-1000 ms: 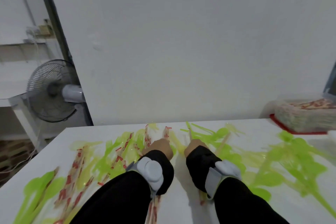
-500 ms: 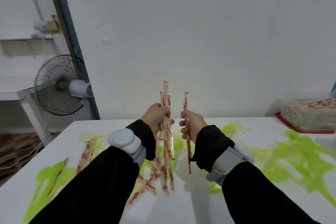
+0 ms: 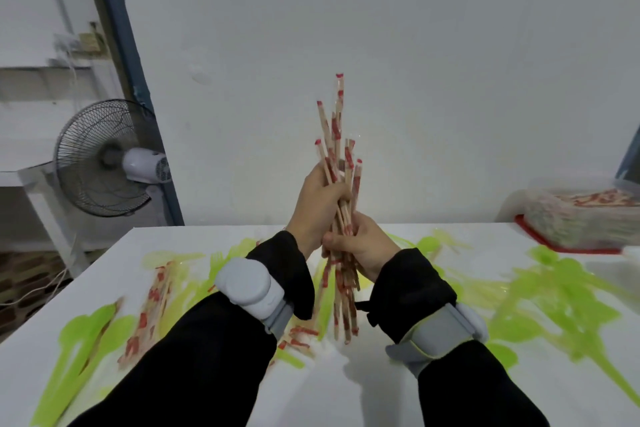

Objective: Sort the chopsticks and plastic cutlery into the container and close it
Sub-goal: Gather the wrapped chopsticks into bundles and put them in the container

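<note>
My left hand [image 3: 320,204] is wrapped around the top part of a bunch of chopsticks [image 3: 341,218] and my right hand [image 3: 363,246] squeezes the same bunch lower down, standing up over the white table [image 3: 346,392]; the sticks are uneven, so I think some could slip out and fall back if I tip them or let go a little. Going left to right I count one fan [image 3: 104,158], too many loose chopsticks [image 3: 152,305] and green plastic cutlery [image 3: 561,288] to count, maybe ten sticks in my bunch, and one container [image 3: 581,218] far on the right.
</note>
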Available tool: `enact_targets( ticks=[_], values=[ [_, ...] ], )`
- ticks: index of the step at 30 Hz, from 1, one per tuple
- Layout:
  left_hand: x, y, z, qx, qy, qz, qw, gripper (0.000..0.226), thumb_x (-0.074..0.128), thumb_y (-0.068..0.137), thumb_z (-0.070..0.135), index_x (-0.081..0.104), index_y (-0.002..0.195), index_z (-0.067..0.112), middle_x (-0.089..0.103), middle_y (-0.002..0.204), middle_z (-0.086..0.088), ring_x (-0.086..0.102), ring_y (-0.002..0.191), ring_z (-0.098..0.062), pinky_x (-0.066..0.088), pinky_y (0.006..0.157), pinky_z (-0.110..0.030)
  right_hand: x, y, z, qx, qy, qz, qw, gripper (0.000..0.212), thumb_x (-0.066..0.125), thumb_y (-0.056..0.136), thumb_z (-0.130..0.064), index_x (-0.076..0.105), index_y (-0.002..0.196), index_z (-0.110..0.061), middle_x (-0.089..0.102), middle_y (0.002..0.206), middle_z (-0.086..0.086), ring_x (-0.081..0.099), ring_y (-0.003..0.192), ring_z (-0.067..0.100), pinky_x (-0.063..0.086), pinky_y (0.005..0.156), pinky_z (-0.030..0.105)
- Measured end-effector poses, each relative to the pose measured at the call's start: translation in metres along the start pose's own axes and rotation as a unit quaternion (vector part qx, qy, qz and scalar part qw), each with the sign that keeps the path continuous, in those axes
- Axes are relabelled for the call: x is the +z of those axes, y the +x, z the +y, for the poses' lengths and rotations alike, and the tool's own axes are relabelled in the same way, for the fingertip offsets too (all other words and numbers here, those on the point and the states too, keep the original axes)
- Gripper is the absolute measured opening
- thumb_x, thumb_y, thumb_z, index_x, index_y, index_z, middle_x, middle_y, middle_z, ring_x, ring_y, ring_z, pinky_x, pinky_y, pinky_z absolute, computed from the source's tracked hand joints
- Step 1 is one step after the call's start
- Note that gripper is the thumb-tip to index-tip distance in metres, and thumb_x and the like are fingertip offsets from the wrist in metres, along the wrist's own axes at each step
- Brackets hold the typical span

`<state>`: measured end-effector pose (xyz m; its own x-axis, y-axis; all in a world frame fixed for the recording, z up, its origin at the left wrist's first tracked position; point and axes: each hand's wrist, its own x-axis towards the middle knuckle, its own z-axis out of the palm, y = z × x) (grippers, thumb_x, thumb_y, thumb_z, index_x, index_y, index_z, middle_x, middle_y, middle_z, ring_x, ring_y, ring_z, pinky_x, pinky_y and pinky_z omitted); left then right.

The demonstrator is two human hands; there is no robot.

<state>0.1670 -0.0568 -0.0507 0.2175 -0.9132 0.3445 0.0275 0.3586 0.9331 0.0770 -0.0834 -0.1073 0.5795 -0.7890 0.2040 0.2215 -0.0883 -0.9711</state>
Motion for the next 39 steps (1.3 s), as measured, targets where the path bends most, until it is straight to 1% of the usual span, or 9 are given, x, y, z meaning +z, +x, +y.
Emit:
enact_targets(
  ticks=[3,9,14,17,23,25,29,35,39],
  values=[
    [0.001,-0.005,-0.007,0.012,0.038,-0.035,0.999,0.038,0.044,0.078,-0.016,0.056,0.094,0.017,0.061,0.083,0.003,0.060,0.074,-0.009,0.048,0.057,-0.013,-0.003,-0.004,0.007,0.021,-0.042,0.036,0.998,0.020,0.069,0.070,-0.002,0.055,0.083,-0.005,0.055,0.055,0.006,0.057,0.046,0.015,0.043,0.051,0.026],
    [0.011,0.007,0.020,0.115,0.015,-0.035,0.993,0.043,0.058,0.086,0.021,0.037,0.123,0.025,0.052,0.099,-0.001,0.064,0.083,-0.024,0.053,0.070,-0.030,-0.002,-0.005,0.009,0.023,-0.118,0.086,0.989,0.020,0.059,0.083,0.006,0.051,0.075,-0.010,0.054,0.060,0.005,0.057,0.052,0.017,0.045,0.057,0.027],
    [0.013,0.020,0.032,0.114,0.006,0.002,0.993,0.015,0.039,0.101,0.029,0.052,0.105,0.023,0.057,0.074,-0.008,0.062,0.062,-0.023,0.051,0.055,-0.029,-0.004,-0.006,0.010,0.012,-0.126,0.080,0.989,0.014,0.065,0.082,0.001,0.054,0.079,-0.008,0.059,0.063,0.003,0.060,0.053,0.013,0.049,0.061,0.029],
    [0.012,0.010,0.000,0.080,0.008,0.025,0.996,0.027,0.044,0.099,0.024,0.060,0.080,0.012,0.063,0.071,-0.006,0.061,0.067,-0.021,0.051,0.066,-0.033,-0.005,-0.005,0.010,0.000,-0.128,0.092,0.988,0.012,0.070,0.077,0.000,0.061,0.077,-0.008,0.064,0.057,-0.002,0.062,0.053,0.011,0.049,0.060,0.026],
    [0.003,-0.008,-0.042,0.051,0.009,0.024,0.998,0.029,0.047,0.079,0.025,0.063,0.086,0.002,0.059,0.089,-0.030,0.058,0.084,-0.037,0.048,0.082,-0.058,-0.001,-0.009,0.016,-0.006,-0.140,0.091,0.986,0.017,0.067,0.059,-0.003,0.061,0.075,0.001,0.062,0.061,0.003,0.060,0.056,0.013,0.049,0.059,0.024],
    [0.004,-0.006,-0.027,0.083,0.022,0.015,0.996,0.027,0.048,0.077,0.021,0.061,0.098,0.009,0.061,0.093,-0.020,0.061,0.084,-0.025,0.050,0.075,-0.044,0.000,-0.008,0.016,0.000,-0.092,0.115,0.989,0.017,0.063,0.072,0.010,0.055,0.086,0.015,0.058,0.064,0.012,0.059,0.052,0.019,0.050,0.058,0.027],
    [0.007,0.008,0.013,0.180,0.083,-0.044,0.979,0.054,0.057,0.081,0.029,0.036,0.125,0.050,0.055,0.120,0.004,0.063,0.103,-0.014,0.053,0.086,-0.034,0.002,-0.007,0.008,0.000,-0.110,0.097,0.989,0.019,0.057,0.081,0.013,0.048,0.078,-0.004,0.056,0.048,-0.001,0.050,0.036,0.015,0.043,0.044,0.022],
    [0.003,-0.005,0.002,0.166,0.313,-0.061,0.933,0.034,0.048,0.086,0.037,0.072,0.086,0.012,0.068,0.072,-0.001,0.063,0.070,-0.014,0.052,0.073,-0.042,0.002,-0.011,0.016,-0.002,-0.097,0.107,0.989,0.015,0.065,0.079,0.007,0.055,0.075,-0.003,0.055,0.044,-0.002,0.054,0.038,0.011,0.045,0.046,0.019],
    [-0.018,-0.015,-0.018,0.143,0.364,-0.155,0.907,0.037,0.042,0.092,0.036,0.065,0.118,0.024,0.066,0.114,0.010,0.057,0.109,-0.004,0.045,0.098,-0.029,0.008,-0.012,0.018,-0.004,-0.123,0.116,0.986,0.008,0.061,0.079,0.007,0.057,0.073,0.003,0.052,0.038,-0.001,0.052,0.035,0.009,0.041,0.041,0.016]
  ],
)
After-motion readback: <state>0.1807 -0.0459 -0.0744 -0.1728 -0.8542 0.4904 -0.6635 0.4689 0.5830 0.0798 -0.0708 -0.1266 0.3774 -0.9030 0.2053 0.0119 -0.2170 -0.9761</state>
